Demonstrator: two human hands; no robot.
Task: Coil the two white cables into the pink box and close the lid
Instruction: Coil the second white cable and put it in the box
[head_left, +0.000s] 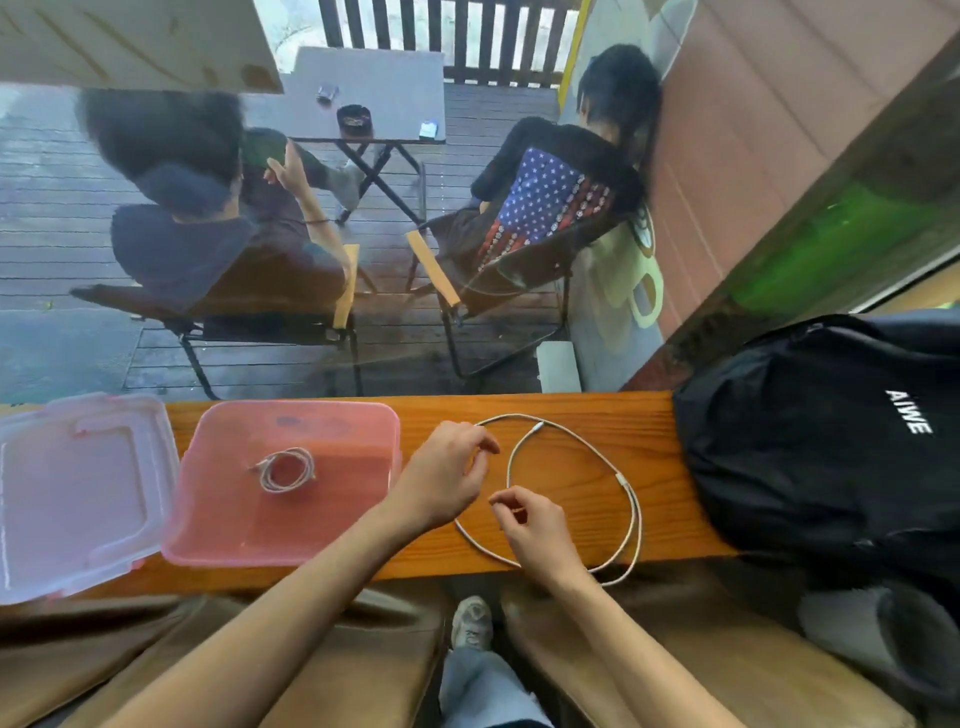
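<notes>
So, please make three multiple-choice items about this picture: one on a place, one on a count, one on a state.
1. Where does the lid lie?
A. on the pink box
B. on the counter, left of the pink box
C. on the backpack

2. How many white cables are inside the pink box?
A. none
B. one
C. two

3. In what state is the second cable?
A. spread in a wide loop on the counter
B. tightly coiled in the box
C. hanging off the backpack

Answers:
1 B, the lid rests apart beside the open box.
2 B, only the coiled cable lies there.
3 A, the left hand and right hand pinch its loop.
</notes>
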